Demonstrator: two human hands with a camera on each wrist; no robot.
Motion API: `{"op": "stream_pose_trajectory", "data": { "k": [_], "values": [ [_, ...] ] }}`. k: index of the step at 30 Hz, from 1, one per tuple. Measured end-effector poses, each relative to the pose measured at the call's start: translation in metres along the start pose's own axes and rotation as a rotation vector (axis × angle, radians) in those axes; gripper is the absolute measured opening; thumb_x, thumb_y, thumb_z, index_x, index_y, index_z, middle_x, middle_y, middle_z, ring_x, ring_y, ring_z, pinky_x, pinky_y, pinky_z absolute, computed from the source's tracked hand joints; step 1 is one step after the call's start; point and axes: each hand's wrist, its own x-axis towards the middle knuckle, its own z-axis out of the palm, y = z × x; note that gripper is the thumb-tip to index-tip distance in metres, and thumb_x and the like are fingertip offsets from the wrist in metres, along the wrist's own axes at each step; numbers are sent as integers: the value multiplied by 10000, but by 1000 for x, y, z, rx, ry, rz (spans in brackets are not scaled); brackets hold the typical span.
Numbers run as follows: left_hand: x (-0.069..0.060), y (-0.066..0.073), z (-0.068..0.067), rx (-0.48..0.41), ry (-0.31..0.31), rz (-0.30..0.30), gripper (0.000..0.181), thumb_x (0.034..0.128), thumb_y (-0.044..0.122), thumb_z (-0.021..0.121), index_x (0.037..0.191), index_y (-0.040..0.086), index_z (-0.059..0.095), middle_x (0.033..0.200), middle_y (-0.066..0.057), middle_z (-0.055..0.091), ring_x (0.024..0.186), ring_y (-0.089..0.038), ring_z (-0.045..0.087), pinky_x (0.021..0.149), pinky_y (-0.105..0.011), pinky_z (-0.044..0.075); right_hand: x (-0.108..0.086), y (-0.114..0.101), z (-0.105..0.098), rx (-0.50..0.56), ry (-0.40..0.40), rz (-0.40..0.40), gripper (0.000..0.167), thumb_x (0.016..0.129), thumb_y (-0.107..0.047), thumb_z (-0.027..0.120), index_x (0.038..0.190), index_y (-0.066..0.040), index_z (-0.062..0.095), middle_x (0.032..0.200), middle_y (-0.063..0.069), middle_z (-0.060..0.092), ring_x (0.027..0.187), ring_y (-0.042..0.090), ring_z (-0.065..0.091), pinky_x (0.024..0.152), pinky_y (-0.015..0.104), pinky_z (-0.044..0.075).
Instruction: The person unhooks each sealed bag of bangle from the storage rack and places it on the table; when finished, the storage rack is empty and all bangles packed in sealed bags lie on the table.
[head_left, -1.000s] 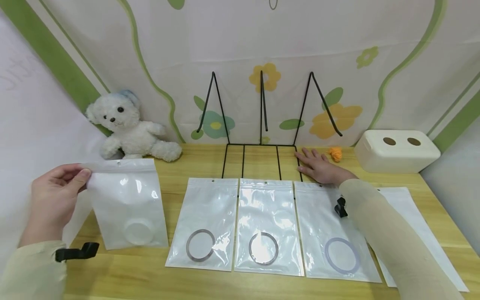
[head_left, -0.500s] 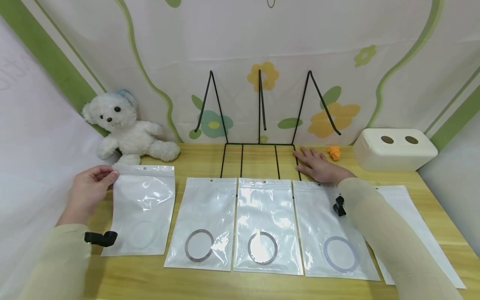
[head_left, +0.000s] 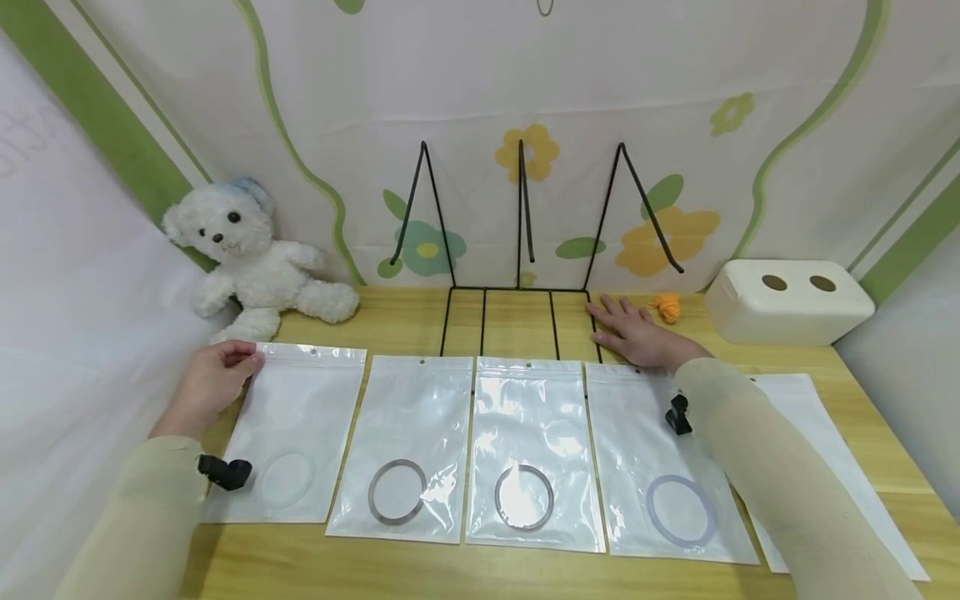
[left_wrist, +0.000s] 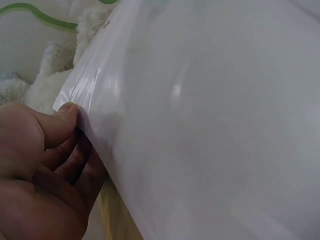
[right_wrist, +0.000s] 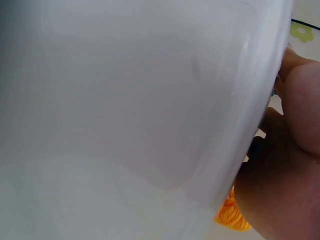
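At the row's left end, my left hand (head_left: 213,383) pinches the top left corner of a zip bag (head_left: 307,408) with a pale ring (head_left: 311,477) inside. In the left wrist view the thumb presses on the bag's edge. Beside it lie two bags (head_left: 420,408) (head_left: 528,417) with brownish rings (head_left: 372,492) (head_left: 551,500). My right hand (head_left: 633,333) rests with fingers spread by the black wire rack's base, just above a fourth bag (head_left: 626,442) with a lavender ring (head_left: 652,504). A fifth bag (head_left: 832,467) is partly under the right forearm.
The black wire rack (head_left: 522,289) has three upright prongs at the back. A white teddy bear (head_left: 262,267) sits back left. An orange yarn bundle (head_left: 667,307) and a white box (head_left: 791,304) with two holes are back right on the wooden table (head_left: 525,575).
My left hand has moved right and lowered the raised leftmost bag onto the table beside the others, keeping its grip on the corner. The right hand has stayed in place.
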Motion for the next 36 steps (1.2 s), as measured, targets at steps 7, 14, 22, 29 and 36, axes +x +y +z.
{"op": "stream_pose_trajectory", "data": {
  "k": [7, 14, 22, 29, 36],
  "values": [
    [3, -1, 5, 54, -20, -13, 377, 1124, 234, 596, 1330, -75, 659, 1256, -264, 698, 891, -47, 583, 664, -167, 516, -4, -1, 0, 3, -5, 15, 683, 1187, -411, 394, 1750, -118, 142, 1798, 281, -32, 1633, 576, -118, 1286, 768, -65],
    [1, -2, 7, 55, -21, -25, 379, 1109, 172, 617, 1390, -82, 648, 1305, -291, 686, 900, -34, 598, 669, -148, 531, -5, -3, -2, 1, -6, 13, 681, 1187, -402, 398, 1747, -106, 148, 1794, 290, -24, 1628, 587, -111, 1283, 773, -63],
    [-2, -4, 9, 64, -5, -45, 399, 1106, 174, 628, 1432, -56, 641, 1292, -271, 685, 956, -164, 636, 656, -159, 530, -6, -3, -3, 2, -5, 7, 687, 1185, -415, 400, 1748, -109, 150, 1797, 287, -18, 1629, 588, -109, 1284, 771, -65],
    [-3, -5, 10, 84, -4, -36, 396, 1098, 163, 644, 1430, -53, 649, 1283, -274, 693, 974, -203, 642, 650, -157, 528, -5, -2, -3, -4, -4, 7, 683, 1187, -409, 394, 1748, -109, 144, 1796, 287, -23, 1629, 587, -112, 1283, 772, -66],
    [-10, -3, 2, 159, -15, 3, 430, 1117, 203, 586, 1433, -86, 632, 1283, -314, 699, 1052, -345, 683, 667, -210, 522, -5, -3, -1, 14, -10, 4, 683, 1187, -398, 401, 1747, -104, 144, 1794, 291, -32, 1628, 585, -119, 1278, 778, -72]
  ]
}}
